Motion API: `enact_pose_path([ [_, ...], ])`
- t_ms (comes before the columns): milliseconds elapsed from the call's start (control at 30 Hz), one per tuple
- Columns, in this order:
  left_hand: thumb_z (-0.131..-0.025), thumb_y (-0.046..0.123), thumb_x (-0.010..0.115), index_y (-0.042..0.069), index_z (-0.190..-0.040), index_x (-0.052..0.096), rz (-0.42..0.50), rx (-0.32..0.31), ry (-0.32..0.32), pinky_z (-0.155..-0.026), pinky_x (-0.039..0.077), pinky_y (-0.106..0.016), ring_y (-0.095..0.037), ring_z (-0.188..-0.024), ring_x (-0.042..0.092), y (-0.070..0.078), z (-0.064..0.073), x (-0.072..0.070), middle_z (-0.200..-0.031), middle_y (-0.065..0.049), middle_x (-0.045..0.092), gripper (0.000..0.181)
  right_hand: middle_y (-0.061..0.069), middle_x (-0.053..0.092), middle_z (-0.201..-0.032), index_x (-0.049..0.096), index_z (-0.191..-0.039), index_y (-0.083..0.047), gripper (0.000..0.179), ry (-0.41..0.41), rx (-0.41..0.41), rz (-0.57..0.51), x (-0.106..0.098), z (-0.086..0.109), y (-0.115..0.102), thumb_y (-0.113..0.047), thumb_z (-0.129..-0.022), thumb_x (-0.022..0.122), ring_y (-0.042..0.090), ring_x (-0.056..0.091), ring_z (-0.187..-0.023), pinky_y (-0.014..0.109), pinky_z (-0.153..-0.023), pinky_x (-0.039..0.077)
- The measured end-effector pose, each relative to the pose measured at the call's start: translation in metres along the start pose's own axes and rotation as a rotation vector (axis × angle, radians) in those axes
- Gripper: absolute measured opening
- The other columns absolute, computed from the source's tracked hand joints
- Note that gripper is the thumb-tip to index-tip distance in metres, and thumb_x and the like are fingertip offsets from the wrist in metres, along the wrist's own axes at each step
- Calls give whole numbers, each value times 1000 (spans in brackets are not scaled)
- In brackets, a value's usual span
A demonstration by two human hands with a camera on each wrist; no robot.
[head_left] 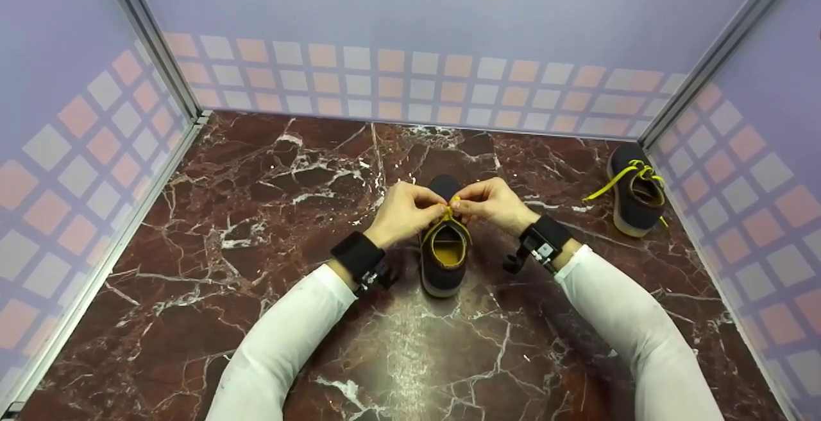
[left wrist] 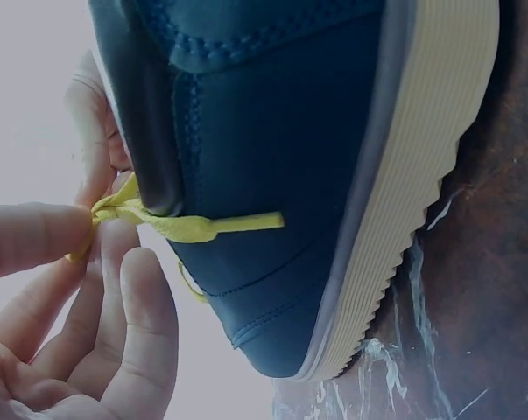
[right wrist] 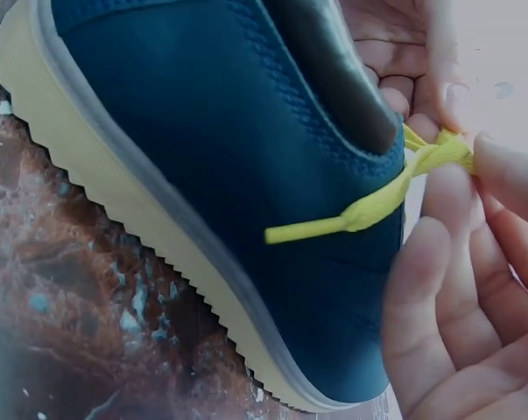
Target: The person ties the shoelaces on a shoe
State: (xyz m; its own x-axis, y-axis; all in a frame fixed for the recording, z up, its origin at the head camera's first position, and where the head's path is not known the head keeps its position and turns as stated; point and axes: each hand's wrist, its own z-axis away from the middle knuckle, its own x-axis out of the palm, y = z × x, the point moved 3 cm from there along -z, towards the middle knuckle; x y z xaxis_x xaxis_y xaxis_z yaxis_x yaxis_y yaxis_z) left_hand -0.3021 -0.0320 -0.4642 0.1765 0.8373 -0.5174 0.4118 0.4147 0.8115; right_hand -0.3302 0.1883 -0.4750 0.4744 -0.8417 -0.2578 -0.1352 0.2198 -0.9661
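As we look down on the bench (head_left: pixel 417 357), our left grip (head_left: pixel 407 212) pinches the yellow lace (left wrist: pixel 189 229) between thumb and finger, at the front of the opening of the dark shoe (head_left: pixel 449 254), which stands upright near the middle, toe away from us. Our right grip (head_left: pixel 494 206), just beside the left, pinches the lace too. Well apart, near the right wall (head_left: pixel 763 215), we see a second shoe (head_left: pixel 632 212), a yellow string (head_left: pixel 603 191) trailing leftward.

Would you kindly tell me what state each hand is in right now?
Left hand: closed, pinching the yellow shoelace.
Right hand: closed, pinching the yellow shoelace too.
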Motion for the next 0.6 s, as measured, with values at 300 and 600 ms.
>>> enact_pose_path([
  [300,-94,14,78,8,-104,91,-39,17,-15,-75,55,-22,-22,-86,79,1,2,-3,-100,-10,89,18,-9,84,-84,71,-123,26,34,68,-8,-46,1,6,3,-1,-102,76,7,75,-70,25,-68,65],
  [600,-92,15,76,6,-101,90,-63,-48,-53,-74,52,-22,-13,-79,72,-4,4,-4,-96,-11,88,18,-2,80,-77,74,-120,23,31,174,116,-166,-1,14,11,0,-100,75,8,71,-64,22,-63,62],
])
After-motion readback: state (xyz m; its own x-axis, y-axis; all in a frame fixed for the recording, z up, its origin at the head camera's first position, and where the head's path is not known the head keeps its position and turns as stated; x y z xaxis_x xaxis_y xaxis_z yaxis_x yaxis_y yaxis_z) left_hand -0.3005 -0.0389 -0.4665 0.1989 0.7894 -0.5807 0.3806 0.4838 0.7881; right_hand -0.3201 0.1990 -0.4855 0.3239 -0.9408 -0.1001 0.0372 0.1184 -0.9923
